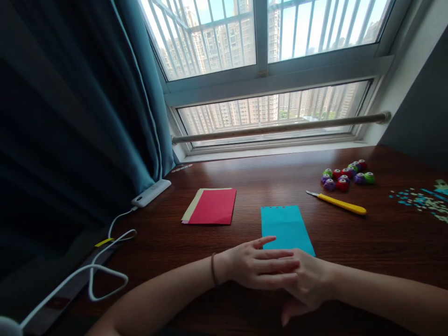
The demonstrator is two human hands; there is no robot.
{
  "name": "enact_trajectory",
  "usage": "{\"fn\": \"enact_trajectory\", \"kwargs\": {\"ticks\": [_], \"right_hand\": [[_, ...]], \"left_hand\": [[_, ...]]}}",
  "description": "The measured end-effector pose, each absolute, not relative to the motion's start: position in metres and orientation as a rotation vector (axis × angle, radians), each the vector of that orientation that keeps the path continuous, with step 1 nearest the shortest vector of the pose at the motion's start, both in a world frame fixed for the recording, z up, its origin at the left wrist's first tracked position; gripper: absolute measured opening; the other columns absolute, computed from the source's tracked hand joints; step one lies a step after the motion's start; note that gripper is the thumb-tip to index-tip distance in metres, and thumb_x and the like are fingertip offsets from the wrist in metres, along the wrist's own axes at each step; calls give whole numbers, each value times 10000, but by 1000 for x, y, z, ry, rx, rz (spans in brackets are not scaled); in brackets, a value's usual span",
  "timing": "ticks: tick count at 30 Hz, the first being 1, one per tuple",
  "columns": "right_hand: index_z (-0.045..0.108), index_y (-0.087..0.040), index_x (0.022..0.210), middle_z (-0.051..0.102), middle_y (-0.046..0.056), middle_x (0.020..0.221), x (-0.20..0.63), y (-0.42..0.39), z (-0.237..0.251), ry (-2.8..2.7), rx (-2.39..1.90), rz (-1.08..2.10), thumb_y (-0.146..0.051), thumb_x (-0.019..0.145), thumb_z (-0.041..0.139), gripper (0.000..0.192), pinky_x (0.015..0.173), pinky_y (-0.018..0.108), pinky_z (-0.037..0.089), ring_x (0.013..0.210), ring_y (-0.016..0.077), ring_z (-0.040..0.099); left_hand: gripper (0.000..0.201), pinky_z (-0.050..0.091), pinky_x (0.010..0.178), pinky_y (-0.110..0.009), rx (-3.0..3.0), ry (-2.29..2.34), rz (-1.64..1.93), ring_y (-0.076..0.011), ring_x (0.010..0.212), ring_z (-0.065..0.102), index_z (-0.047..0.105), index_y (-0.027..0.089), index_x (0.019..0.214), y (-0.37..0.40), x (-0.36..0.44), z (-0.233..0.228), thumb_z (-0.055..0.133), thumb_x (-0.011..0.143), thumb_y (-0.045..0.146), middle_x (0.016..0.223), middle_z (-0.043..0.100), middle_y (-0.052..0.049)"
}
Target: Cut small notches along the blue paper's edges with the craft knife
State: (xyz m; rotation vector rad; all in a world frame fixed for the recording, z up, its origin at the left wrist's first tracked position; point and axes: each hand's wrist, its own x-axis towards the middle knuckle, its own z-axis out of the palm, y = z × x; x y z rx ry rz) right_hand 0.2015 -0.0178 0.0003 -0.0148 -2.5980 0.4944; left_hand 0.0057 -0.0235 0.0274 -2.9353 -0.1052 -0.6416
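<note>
A sheet of blue paper [285, 226] lies on the desk, small holes or notches along its far edge. My left hand [264, 266], with a thin band at the wrist, is laid across the back of my right hand [310, 282]. Its fingers are stretched out, and it holds nothing. The two hands touch over the near end of the blue paper and hide that part. My right thumb points down toward the near side; the other right fingers are mostly covered. A craft knife [341, 203] with a yellow handle rests to the right, apart from both hands.
Red paper [215, 206] tops a small stack at left. Several small coloured craft punches [343, 178] cluster at back right. Paper scraps [418, 199] are scattered at far right. A white power strip [152, 192] and cable [101, 266] lie left, beside the curtain [140, 116].
</note>
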Motion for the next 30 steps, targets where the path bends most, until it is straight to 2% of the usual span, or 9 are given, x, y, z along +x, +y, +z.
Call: {"fn": "enact_trajectory", "kwargs": {"ticks": [4, 7, 11, 16, 19, 24, 30], "right_hand": [[510, -121, 1235, 545, 152, 1190, 201, -16, -2, -2562, -45, 599, -600, 873, 422, 607, 930, 406, 394, 1106, 309, 495], [460, -116, 1266, 508, 152, 1237, 202, -16, -1, -2584, -79, 659, -583, 870, 447, 613, 937, 398, 385, 1148, 306, 457], [495, -150, 1170, 608, 111, 1036, 205, -19, 2, -2610, -138, 779, -553, 857, 488, 510, 809, 355, 439, 945, 272, 561], [512, -189, 1084, 589, 88, 1075, 207, -20, 3, -2589, -133, 846, -435, 819, 558, 365, 858, 306, 409, 996, 243, 539], [518, -174, 1072, 593, 95, 1071, 208, -17, 2, -2647, -147, 825, -385, 826, 538, 324, 782, 305, 435, 946, 244, 564], [529, -126, 1077, 605, 119, 1022, 207, -15, -1, -2695, -159, 863, -468, 810, 509, 434, 687, 337, 456, 880, 282, 588], [499, -159, 1148, 587, 93, 1112, 208, -16, 7, -2714, -211, 906, -369, 757, 647, 467, 747, 338, 466, 958, 286, 577]], "left_hand": [[275, 197, 1117, -386, -3018, -113, -663, -214, 1290, 306, 525, 90, 1178, -20, 5, 28, 397, 952, 181, 1308, 435, -112], [321, 202, 1118, -367, -3057, -161, -672, -195, 1284, 316, 528, 58, 1165, -17, 4, 29, 294, 975, 169, 1294, 445, -108], [351, 201, 1120, -319, -3041, -209, -649, -173, 1252, 369, 496, 15, 1182, -17, 4, 25, 306, 988, 237, 1257, 477, -122], [402, 184, 1122, -288, -3033, -176, -631, -164, 1260, 358, 463, 32, 1221, -15, 2, 13, 378, 978, 340, 1275, 466, -112], [435, 191, 1119, -286, -3033, -141, -665, -167, 1248, 382, 454, 27, 1225, -12, 0, 11, 419, 964, 374, 1275, 479, -107], [426, 290, 1085, -295, -2918, -95, -823, -166, 1194, 454, 417, -27, 1237, -7, -3, 11, 403, 975, 308, 1172, 579, -115], [365, 352, 1053, -303, -2957, -156, -894, -157, 1214, 431, 434, 66, 1243, -4, -4, 4, 418, 967, 304, 1220, 551, -41]]}}
